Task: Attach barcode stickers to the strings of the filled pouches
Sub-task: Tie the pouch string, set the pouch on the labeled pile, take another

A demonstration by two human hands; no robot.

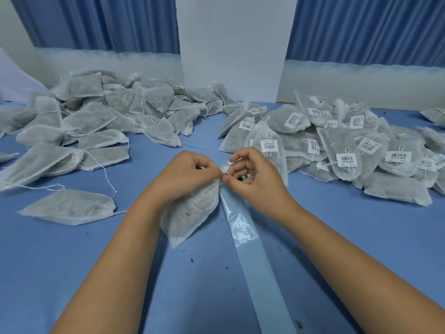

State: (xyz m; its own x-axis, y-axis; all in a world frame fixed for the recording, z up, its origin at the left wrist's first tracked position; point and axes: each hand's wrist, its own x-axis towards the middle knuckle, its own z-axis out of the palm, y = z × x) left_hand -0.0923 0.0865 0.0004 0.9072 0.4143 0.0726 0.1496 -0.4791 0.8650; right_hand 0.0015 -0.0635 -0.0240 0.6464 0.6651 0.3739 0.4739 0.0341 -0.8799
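Note:
A filled white mesh pouch (190, 210) lies on the blue table in front of me, its gathered neck pointing away. My left hand (185, 174) grips that neck, fingers curled over it. My right hand (252, 174) pinches a small white sticker (225, 168) right at the pouch's neck, where both hands' fingertips meet. The string there is hidden by my fingers. A long glossy sticker backing strip (250, 249) runs from under my hands toward the near edge.
A heap of unlabelled filled pouches (96, 116) with loose strings spreads over the left of the table. A pile of pouches carrying barcode stickers (337, 145) lies on the right. Blue curtains and a white wall panel (231, 49) stand behind. Small crumbs dot the blue table (337, 237).

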